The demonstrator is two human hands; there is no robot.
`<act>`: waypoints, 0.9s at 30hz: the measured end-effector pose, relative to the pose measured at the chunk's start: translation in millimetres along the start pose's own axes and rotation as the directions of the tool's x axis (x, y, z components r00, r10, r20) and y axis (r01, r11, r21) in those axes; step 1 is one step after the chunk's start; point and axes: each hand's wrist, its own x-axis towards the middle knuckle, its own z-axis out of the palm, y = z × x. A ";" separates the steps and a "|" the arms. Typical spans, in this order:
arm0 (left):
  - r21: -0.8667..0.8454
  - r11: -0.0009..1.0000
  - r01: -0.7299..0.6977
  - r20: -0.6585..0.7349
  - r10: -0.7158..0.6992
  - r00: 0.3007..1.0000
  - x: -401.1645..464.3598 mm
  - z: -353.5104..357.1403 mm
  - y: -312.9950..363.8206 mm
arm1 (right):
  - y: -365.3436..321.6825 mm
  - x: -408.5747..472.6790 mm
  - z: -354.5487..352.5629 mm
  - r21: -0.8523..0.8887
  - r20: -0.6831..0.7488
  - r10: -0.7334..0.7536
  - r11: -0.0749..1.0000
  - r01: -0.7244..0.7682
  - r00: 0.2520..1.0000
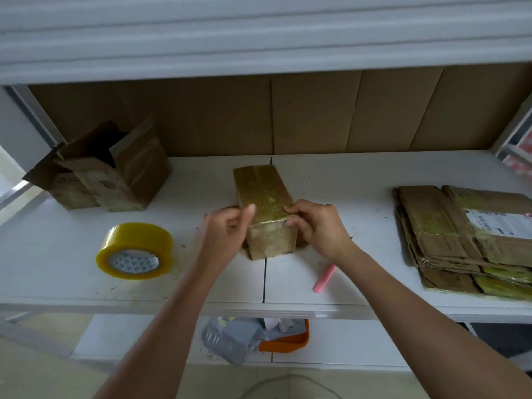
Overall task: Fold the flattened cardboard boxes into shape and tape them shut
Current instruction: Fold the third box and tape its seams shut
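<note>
Head view showed a taped cardboard box (263, 194) lying mid-table (359, 180), the right hand (316, 228) pinching its near top corner, the left hand (223, 234) blurred beside it, grip unclear, between a tape roll (134, 250) and flattened boxes (466, 237).

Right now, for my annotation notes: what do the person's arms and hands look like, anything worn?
Both forearms are bare, with no sleeves in view. The left hand and right hand show no gloves, rings, watch or bracelet. No markings visible.

Flattened boxes (472, 240) cut off right — left hand (223, 234) blurred.
</note>
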 end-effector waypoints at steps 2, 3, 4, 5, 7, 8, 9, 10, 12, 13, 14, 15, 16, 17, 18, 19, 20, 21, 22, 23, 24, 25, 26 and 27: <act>0.011 1.000 0.028 -0.137 -0.026 0.990 4.6 -12.8 -5.0 | 4.4 6.8 -16.1 0.045 0.133 0.018 0.999 -0.025 0.991; 0.108 0.994 0.016 -0.212 0.007 0.977 8.3 -18.2 -8.3 | 3.5 11.5 -22.3 0.030 0.175 0.038 0.999 -0.044 0.984; 0.192 0.981 0.018 -0.245 0.030 0.969 13.2 -21.4 -11.2 | 1.7 16.3 -25.6 -0.016 0.193 0.063 0.998 -0.061 0.979; 0.236 0.971 0.045 -0.224 0.009 0.975 19.4 -23.2 -13.7 | -1.5 20.2 -27.0 -0.082 0.183 0.098 0.993 -0.085 0.978; 0.210 0.969 0.132 -0.098 -0.114 0.989 30.9 -24.2 -15.7 | -9.2 23.2 -26.3 -0.178 0.061 0.164 0.972 -0.151 0.985; 0.159 0.971 0.179 -0.028 -0.177 0.984 35.1 -23.5 -16.2 | -12.7 21.3 -23.7 -0.198 -0.041 0.204 0.958 -0.208 0.978; 0.089 0.970 0.225 0.033 -0.229 0.973 38.4 -22.7 -16.8 | -16.7 16.5 -18.8 -0.210 -0.141 0.253 0.937 -0.279 0.957; 0.030 0.964 0.264 0.077 -0.266 0.961 40.5 -21.8 -18.7 | -21.9 9.9 -13.3 -0.207 -0.205 0.304 0.916 -0.345 0.930; -0.047 0.953 0.298 0.102 -0.292 0.951 40.0 -21.4 -21.5 | -31.9 -2.6 0.3 -0.186 -0.217 0.403 0.877 -0.443 0.889; -0.087 0.951 0.298 0.095 -0.289 0.952 38.8 -21.6 -22.8 | -34.7 -6.7 6.7 -0.179 -0.197 0.425 0.870 -0.459 0.883; -0.114 0.952 0.285 0.084 -0.277 0.957 37.8 -22.3 -24.3 | -36.4 -8.3 11.2 -0.176 -0.185 0.415 0.878 -0.445 0.891; -0.114 0.955 0.274 0.070 -0.267 0.961 36.3 -23.5 -24.5 | -35.7 -7.3 12.8 -0.185 -0.180 0.391 0.888 -0.421 0.903; -0.075 0.962 0.264 0.048 -0.261 0.964 34.6 -25.4 -24.4 | -34.4 -3.9 11.5 -0.195 -0.183 0.365 0.896 -0.398 0.913; -0.029 0.966 0.256 0.019 -0.256 0.967 33.4 -28.1 -25.2 | -32.3 1.1 8.8 -0.193 -0.182 0.350 0.904 -0.382 0.919; -0.003 0.968 0.253 -0.015 -0.253 0.967 32.2 -30.7 -27.0 | -29.2 7.0 4.4 -0.156 -0.187 0.338 0.917 -0.368 0.922; -0.010 0.966 0.258 -0.045 -0.258 0.965 31.0 -33.0 -27.5 | -25.7 12.8 -0.7 -0.074 -0.189 0.341 0.930 -0.359 0.921; -0.045 0.962 0.270 -0.061 -0.272 0.960 29.8 -34.4 -28.3 | -24.4 16.6 -6.5 0.010 -0.185 0.353 0.934 -0.358 0.917; -0.079 0.956 0.284 -0.071 -0.289 0.955 28.5 -35.1 -29.4 | -23.4 18.8 -10.2 0.041 -0.192 0.358 0.933 -0.357 0.914; -0.069 0.956 0.286 -0.088 -0.291 0.953 28.2 -34.9 -31.7 | -22.8 19.0 -10.3 0.007 -0.226 0.336 0.939 -0.344 0.914; -0.035 0.960 0.278 -0.090 -0.281 0.956 27.9 -34.6 -32.4 | -23.0 16.8 -6.7 -0.058 -0.267 0.295 0.945 -0.320 0.918; -0.033 0.964 0.264 -0.051 -0.265 0.963 27.4 -33.4 -31.6 | -25.0 12.7 -0.4 -0.106 -0.302 0.240 0.953 -0.283 0.923; -0.095 0.964 0.250 0.013 -0.250 0.968 27.1 -31.0 -30.5 | -29.2 6.8 7.7 -0.131 -0.295 0.192 0.962 -0.239 0.936; -0.174 0.955 0.240 0.075 -0.231 0.970 25.4 -29.2 -28.1 | -33.5 0.3 16.0 -0.137 -0.239 0.147 0.974 -0.183 0.960; -0.215 0.952 0.218 0.105 -0.199 0.974 22.7 -28.6 -25.0 | -36.1 -5.0 23.4 -0.126 -0.143 0.115 0.983 -0.133 0.983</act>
